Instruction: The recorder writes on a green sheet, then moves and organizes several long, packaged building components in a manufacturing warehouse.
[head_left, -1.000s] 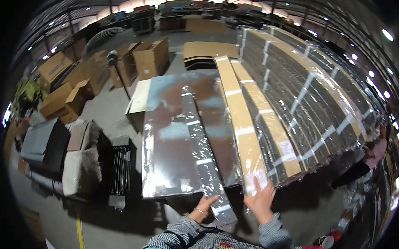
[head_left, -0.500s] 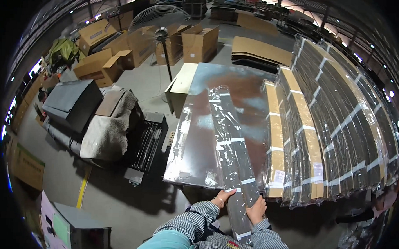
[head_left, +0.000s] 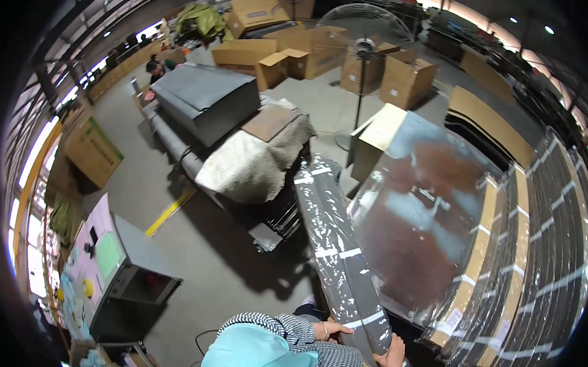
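A long grey strip-shaped bundle (head_left: 334,233), wrapped in clear plastic with white bands around it, slants from my body toward the far left. My left hand (head_left: 333,329) grips its near end on the left side, thumb on top. On the opposite side my right hand (head_left: 393,358) is closed around the edge of the same end. The bundle's far end is up beside the conveyor of a wrapping machine (head_left: 283,223). To the right of the bundle is a metal-topped table (head_left: 409,233) with worn brown and bluish patches.
Similar wrapped bundles (head_left: 537,269) stand in a row along the table's right side. A grey cloth (head_left: 242,172) covers part of the machine at left. A fan (head_left: 363,50) and open cartons (head_left: 408,77) stand beyond. A small desk (head_left: 136,255) is at left.
The bundle has come off the tabletop and swung left toward the machine, both hands still holding its near end. The view has turned left.
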Demonstrator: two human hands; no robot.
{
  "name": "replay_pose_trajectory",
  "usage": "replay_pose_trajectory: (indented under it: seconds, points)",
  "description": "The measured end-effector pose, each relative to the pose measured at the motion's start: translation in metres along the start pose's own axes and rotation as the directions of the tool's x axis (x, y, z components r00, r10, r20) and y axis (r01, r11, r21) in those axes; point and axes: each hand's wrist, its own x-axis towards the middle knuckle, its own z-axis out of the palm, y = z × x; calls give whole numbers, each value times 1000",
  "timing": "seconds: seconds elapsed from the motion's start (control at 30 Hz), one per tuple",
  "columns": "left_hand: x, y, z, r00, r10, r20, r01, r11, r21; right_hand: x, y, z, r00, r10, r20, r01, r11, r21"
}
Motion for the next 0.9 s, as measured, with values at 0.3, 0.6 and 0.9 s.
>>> replay_pose_trajectory:
  seconds: [0.3,0.6,0.9]
  points:
    - [-58,67,-62,761,418,-496,-610,721,-328,160,-124,-45,950,-299,-90,289,951,-107]
    - [-86,120,-110,684,488,-542,-717,584,-380,217,-187,-58,929,-369,-30,363,922,-132]
    - [-41,142,-174,722,473,-505,-688,569,-451,260,-213,-36,947,-320,-30,314,940,-132]
